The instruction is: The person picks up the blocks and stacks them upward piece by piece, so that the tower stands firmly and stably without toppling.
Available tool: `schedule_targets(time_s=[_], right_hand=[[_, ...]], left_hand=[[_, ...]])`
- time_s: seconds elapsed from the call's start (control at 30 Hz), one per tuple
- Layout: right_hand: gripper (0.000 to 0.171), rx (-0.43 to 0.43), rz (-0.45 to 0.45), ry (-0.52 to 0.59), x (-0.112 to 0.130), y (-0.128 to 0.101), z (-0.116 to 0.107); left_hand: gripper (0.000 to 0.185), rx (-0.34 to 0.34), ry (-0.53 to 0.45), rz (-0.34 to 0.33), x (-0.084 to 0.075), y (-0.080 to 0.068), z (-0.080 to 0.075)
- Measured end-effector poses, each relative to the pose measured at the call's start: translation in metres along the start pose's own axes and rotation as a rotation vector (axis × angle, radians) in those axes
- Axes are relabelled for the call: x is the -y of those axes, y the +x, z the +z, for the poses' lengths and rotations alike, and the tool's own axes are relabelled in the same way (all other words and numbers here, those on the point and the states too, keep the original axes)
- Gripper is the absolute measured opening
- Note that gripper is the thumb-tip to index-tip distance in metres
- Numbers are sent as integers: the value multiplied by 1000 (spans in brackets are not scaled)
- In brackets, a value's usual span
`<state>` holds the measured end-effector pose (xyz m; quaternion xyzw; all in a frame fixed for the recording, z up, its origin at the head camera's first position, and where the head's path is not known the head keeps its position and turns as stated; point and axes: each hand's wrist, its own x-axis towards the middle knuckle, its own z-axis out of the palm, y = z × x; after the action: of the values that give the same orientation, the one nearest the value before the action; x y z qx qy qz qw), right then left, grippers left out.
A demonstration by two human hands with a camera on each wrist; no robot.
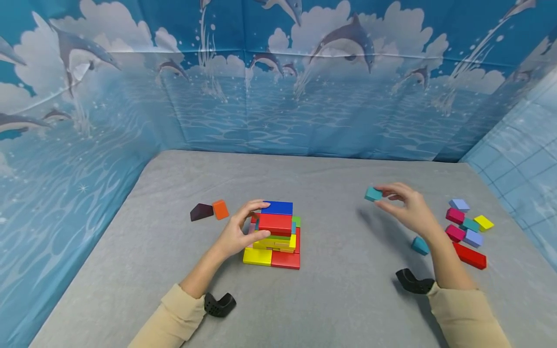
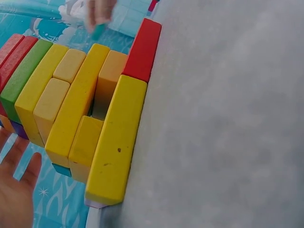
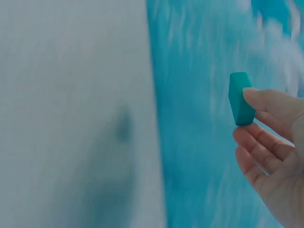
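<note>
Grip first: the stack (image 1: 275,237) of coloured blocks is steadied by the left hand (image 1: 241,233), fingers curled against its left face and thumb up near the red block (image 1: 275,224) on the upper layer. Whether real pressure is applied cannot be told; in the left wrist view only the palm (image 2: 14,190) shows, just beside the yellow blocks (image 2: 115,137).

Far left of the stack, a dark purple block (image 1: 201,211) and an orange block (image 1: 220,209) are seen touching each other on the grey table (image 1: 330,290), well apart from the work.

Stack state: layers are not flush. A blue block (image 1: 277,208) sits on top, set toward the far side, and gaps between the yellow pieces are visible in the left wrist view. A sideways push from the left hand could shift the upper layers.

To the right, a teal block (image 1: 373,194) is pinched between thumb and fingertips of the right hand (image 1: 409,205), held in the air well apart from the stack. The pinch is shallow, on one end only (image 3: 241,98); slip or rotation in transit is possible.

Near right, a spare teal block (image 1: 420,245) lies by the right wrist. Far right, a loose pile (image 1: 467,227) of pink, lilac, yellow and red pieces could be scattered by a sleeve.
</note>
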<state>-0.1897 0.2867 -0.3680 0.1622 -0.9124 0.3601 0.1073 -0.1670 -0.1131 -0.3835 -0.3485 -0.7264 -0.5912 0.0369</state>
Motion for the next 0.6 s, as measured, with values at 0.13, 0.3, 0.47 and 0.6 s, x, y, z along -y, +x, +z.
schedule_targets(time_s=[0.13, 0.3, 0.47, 0.6], right_hand=[[37, 30, -186, 89, 50, 21, 27], [36, 122, -281, 171, 101, 37, 58], [35, 215, -276, 206, 131, 45, 81], [34, 260, -280, 222, 141, 48, 93]], left_hand=[[50, 3, 4, 12, 0, 1, -1], [50, 6, -7, 16, 1, 2, -1], [50, 10, -21, 13, 2, 3, -1], [54, 17, -22, 11, 2, 2, -1]])
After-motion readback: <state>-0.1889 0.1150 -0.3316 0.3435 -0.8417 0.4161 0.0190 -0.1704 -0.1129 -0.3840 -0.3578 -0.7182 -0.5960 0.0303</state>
